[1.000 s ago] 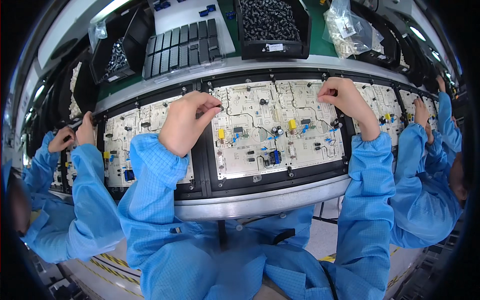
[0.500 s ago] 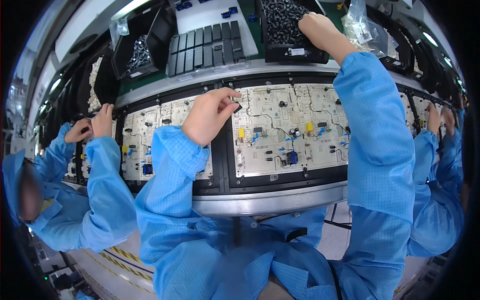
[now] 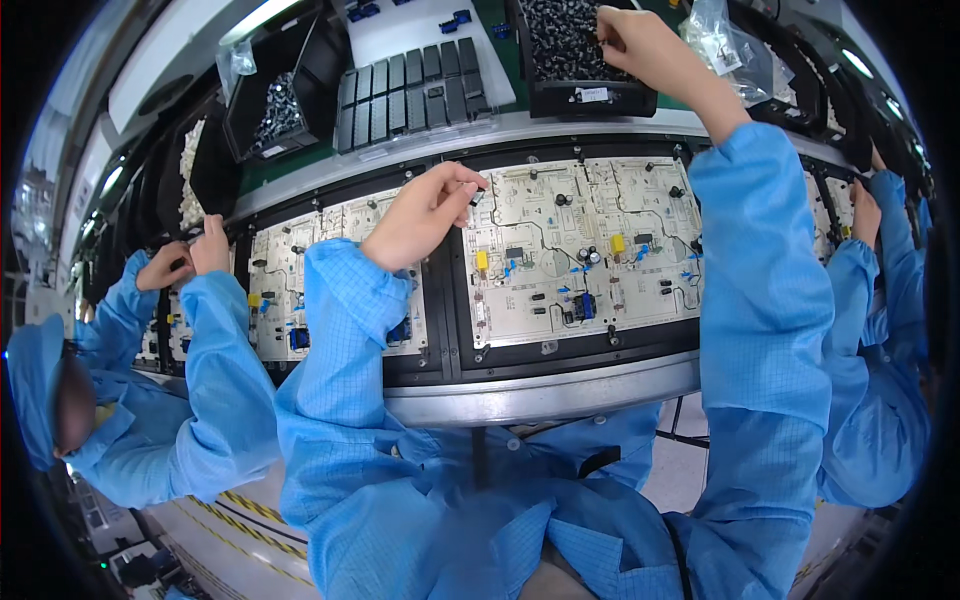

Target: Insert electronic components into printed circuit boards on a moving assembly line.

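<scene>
My left hand [image 3: 425, 212] rests at the upper left corner of a white circuit board [image 3: 585, 250] on the black conveyor carrier and pinches a small dark component [image 3: 478, 196] between thumb and fingertips. My right hand [image 3: 640, 40] reaches far up into a black bin [image 3: 585, 95] full of small dark cylindrical parts; its fingers are closed in the parts, and what they hold is hidden. Both arms wear blue sleeves. The board carries yellow, blue and black parts.
A second board [image 3: 320, 275] lies to the left under my arm. A tray of black blocks [image 3: 415, 90] and another parts bin [image 3: 270, 110] stand behind. A person on the left [image 3: 190, 255] and another on the right [image 3: 865, 215] work at neighbouring boards. A plastic bag [image 3: 720, 40] lies top right.
My right hand left the board's upper right and rose into the black parts bin. My left hand stayed at the board's corner holding its component.
</scene>
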Tool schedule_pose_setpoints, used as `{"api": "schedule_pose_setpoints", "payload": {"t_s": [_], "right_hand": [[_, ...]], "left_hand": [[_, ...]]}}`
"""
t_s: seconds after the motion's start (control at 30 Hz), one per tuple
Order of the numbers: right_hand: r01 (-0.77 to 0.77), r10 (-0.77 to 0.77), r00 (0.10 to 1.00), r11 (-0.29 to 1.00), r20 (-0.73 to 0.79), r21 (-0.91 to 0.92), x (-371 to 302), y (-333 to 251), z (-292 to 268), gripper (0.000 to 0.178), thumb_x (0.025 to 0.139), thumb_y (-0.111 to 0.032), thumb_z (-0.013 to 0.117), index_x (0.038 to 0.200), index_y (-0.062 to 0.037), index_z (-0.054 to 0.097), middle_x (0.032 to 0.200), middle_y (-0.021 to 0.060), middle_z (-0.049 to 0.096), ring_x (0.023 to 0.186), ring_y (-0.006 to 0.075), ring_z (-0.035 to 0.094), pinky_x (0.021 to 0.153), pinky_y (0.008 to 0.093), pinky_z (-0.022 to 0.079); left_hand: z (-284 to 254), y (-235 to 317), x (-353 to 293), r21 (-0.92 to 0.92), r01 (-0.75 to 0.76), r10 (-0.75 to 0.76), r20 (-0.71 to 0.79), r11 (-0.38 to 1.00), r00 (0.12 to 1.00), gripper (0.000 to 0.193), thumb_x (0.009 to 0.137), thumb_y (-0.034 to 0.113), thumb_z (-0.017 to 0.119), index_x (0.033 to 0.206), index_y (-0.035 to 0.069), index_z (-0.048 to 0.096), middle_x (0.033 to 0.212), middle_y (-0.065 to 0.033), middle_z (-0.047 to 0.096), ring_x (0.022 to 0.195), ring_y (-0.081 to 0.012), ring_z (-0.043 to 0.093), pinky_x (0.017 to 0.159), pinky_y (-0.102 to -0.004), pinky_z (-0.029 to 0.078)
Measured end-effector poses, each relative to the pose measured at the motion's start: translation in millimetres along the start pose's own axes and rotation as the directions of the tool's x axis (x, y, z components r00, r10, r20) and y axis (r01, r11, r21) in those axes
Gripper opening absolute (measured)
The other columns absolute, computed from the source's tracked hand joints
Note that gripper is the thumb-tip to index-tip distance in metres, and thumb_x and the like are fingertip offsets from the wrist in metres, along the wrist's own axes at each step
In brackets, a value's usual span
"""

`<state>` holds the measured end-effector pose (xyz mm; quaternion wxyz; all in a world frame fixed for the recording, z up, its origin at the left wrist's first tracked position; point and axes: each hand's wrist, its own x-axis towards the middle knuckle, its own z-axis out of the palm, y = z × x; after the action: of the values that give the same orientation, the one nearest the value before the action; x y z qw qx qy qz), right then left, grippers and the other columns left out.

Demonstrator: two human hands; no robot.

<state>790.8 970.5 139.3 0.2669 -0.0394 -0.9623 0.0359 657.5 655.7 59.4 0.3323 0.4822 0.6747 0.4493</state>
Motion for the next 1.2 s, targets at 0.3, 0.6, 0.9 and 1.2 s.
{"api": "schedule_pose_setpoints", "payload": {"t_s": [0.3, 0.6, 0.9, 1.2], "right_hand": [[-0.373, 0.283, 0.902, 0.893, 0.327, 0.254, -133.8, -81.0, -73.2, 0.011, 0.081, -0.001, 0.064, 0.089, 0.0000, 0.057, 0.068, 0.0051, 0.055, 0.061, 0.0135, 0.053, 0.057, 0.0271, 0.043], [-0.355, 0.283, 0.924, 0.885, 0.258, 0.301, -190.5, -83.8, -86.4, 0.011, 0.077, 0.004, 0.065, 0.088, 0.0012, 0.063, 0.078, 0.0072, 0.058, 0.071, 0.0156, 0.057, 0.065, 0.0273, 0.045], [-0.247, 0.213, 0.966, 0.926, 0.145, 0.286, -156.1, -87.2, -70.0, 0.013, 0.078, 0.002, 0.066, 0.090, 0.0007, 0.063, 0.076, 0.0052, 0.057, 0.069, 0.0138, 0.054, 0.065, 0.0251, 0.044], [-0.342, 0.367, 0.930, 0.838, 0.023, 0.425, -163.5, -49.4, -33.1, 0.010, 0.082, 0.000, 0.067, 0.092, 0.0001, 0.064, 0.077, -0.0007, 0.058, 0.071, 0.0063, 0.051, 0.066, 0.0207, 0.042]], "left_hand": [[8.3, 10.7, 3.2, -0.620, 0.096, -0.091, 0.041, 0.778, 0.995, 0.033, 0.102, 0.033, 0.045, 0.097, 0.001, 0.053, 0.078, -0.0031, 0.050, 0.072, -0.0127, 0.052, 0.069, -0.0277, 0.047], [8.7, 21.6, 9.2, -0.601, 0.129, -0.186, -0.033, 0.789, 0.982, 0.031, 0.103, 0.032, 0.042, 0.090, 0.005, 0.049, 0.065, 0.0018, 0.037, 0.055, -0.0091, 0.036, 0.052, -0.0235, 0.032], [14.4, 15.9, 9.6, -0.032, 0.029, -0.031, -0.071, 0.999, 0.997, 0.018, 0.100, 0.015, 0.048, 0.108, -0.001, 0.053, 0.072, -0.0017, 0.052, 0.061, -0.0074, 0.049, 0.055, -0.0220, 0.042], [14.7, 15.5, 19.5, 0.561, -0.218, 0.250, 0.020, 0.799, 0.968, 0.015, 0.086, 0.004, 0.064, 0.100, 0.001, 0.067, 0.090, -0.0123, 0.066, 0.081, -0.0218, 0.066, 0.072, -0.0301, 0.052]]}}
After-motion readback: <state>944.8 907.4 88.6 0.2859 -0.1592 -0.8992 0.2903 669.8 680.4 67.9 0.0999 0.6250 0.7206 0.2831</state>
